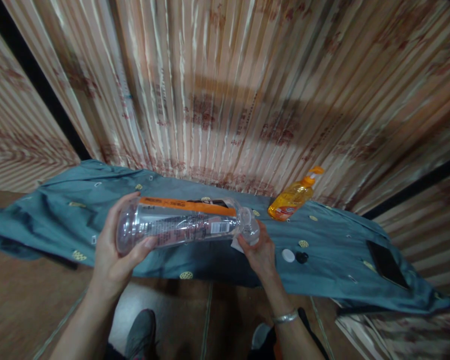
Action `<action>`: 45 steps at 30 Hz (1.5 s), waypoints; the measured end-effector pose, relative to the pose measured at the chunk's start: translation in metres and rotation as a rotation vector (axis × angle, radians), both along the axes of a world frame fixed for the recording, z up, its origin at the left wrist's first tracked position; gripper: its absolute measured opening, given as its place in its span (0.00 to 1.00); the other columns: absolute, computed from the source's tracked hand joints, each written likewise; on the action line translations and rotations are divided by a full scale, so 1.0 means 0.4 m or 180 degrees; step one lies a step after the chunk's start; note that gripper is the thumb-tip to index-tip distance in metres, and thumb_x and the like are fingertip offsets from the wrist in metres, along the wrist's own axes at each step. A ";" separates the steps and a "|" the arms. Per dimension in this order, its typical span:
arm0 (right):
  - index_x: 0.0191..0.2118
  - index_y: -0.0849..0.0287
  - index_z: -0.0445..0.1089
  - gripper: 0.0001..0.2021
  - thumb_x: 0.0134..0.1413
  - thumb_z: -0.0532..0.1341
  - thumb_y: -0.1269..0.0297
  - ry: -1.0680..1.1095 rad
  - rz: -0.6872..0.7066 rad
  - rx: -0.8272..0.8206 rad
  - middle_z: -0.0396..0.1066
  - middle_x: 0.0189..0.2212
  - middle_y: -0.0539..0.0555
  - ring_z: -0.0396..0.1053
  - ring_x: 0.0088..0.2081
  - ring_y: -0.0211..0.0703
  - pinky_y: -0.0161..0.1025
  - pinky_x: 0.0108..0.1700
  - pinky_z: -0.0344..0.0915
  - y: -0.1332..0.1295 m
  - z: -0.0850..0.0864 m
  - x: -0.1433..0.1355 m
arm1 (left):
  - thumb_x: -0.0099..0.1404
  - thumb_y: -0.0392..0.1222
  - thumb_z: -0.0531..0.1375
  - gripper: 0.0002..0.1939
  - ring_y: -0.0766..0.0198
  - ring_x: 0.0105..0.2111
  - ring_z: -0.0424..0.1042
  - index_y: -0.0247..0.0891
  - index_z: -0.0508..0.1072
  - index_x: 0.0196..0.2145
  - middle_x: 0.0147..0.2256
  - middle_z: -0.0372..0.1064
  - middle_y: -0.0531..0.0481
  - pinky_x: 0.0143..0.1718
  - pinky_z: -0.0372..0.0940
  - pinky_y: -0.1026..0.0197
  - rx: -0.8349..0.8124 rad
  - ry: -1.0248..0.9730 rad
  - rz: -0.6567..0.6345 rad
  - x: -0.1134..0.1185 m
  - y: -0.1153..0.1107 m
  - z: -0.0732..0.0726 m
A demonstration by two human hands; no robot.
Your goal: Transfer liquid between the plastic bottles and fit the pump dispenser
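A large clear plastic bottle with an orange label strip and a barcode lies sideways in the air above the table. My left hand is wrapped round its base end, thumb along the near side. At the neck end, on the right, my right hand grips the bottle. A small white piece, perhaps paper or tissue, shows by the right fingers; whether they pinch it I cannot tell. Right of that hand, a white round cap and a small black piece lie side by side on the cloth.
A teal patterned cloth covers the narrow table. Toward the back right stands a yellow pump bottle. A dark phone-like slab lies near the right end. Striped curtain hangs behind, between black poles.
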State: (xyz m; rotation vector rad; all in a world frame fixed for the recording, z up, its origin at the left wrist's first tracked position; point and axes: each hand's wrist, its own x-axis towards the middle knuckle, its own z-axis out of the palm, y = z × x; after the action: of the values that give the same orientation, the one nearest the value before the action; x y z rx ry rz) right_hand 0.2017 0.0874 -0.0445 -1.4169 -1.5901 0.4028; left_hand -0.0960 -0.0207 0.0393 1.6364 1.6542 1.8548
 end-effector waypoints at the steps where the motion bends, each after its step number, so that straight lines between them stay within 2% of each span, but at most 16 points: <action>1: 0.56 0.60 0.67 0.32 0.48 0.64 0.47 0.0004 -0.0004 0.0006 0.78 0.50 0.64 0.77 0.50 0.62 0.58 0.53 0.72 0.000 -0.001 0.000 | 0.55 0.56 0.67 0.38 0.49 0.50 0.74 0.47 0.67 0.63 0.53 0.72 0.46 0.47 0.70 0.53 -0.0002 -0.0025 0.0010 0.001 0.000 0.000; 7: 0.57 0.60 0.67 0.33 0.48 0.64 0.47 -0.0040 -0.0025 -0.0043 0.78 0.49 0.64 0.77 0.50 0.62 0.56 0.52 0.72 -0.001 -0.001 0.000 | 0.55 0.58 0.68 0.39 0.49 0.51 0.73 0.48 0.67 0.62 0.54 0.72 0.47 0.49 0.68 0.53 -0.0050 -0.0065 0.0033 0.001 0.001 -0.002; 14: 0.57 0.59 0.68 0.31 0.48 0.64 0.48 -0.0057 -0.0028 -0.0061 0.79 0.47 0.62 0.78 0.49 0.59 0.53 0.51 0.72 0.002 -0.004 0.002 | 0.55 0.56 0.67 0.39 0.48 0.51 0.73 0.45 0.67 0.63 0.55 0.71 0.45 0.48 0.70 0.51 -0.0053 0.0051 0.0056 -0.001 -0.001 -0.002; 31: 0.57 0.59 0.67 0.33 0.47 0.65 0.47 -0.0001 0.0007 -0.0087 0.78 0.50 0.63 0.77 0.51 0.61 0.56 0.53 0.71 -0.002 0.002 -0.002 | 0.53 0.57 0.69 0.40 0.47 0.53 0.72 0.47 0.68 0.62 0.56 0.71 0.46 0.50 0.67 0.52 -0.0082 -0.0168 0.0055 0.001 -0.006 0.002; 45: 0.56 0.59 0.68 0.31 0.47 0.65 0.48 0.0040 0.0050 -0.0112 0.78 0.50 0.63 0.77 0.51 0.62 0.54 0.53 0.71 0.000 0.002 -0.002 | 0.54 0.56 0.70 0.39 0.57 0.49 0.73 0.47 0.69 0.62 0.53 0.73 0.50 0.47 0.66 0.62 0.0096 -0.0075 0.0001 0.002 -0.003 0.006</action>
State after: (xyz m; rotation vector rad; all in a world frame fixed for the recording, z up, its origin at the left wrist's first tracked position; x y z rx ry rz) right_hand 0.2008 0.0872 -0.0436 -1.4265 -1.5919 0.4503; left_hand -0.0952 -0.0218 0.0418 1.6196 1.6253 1.9005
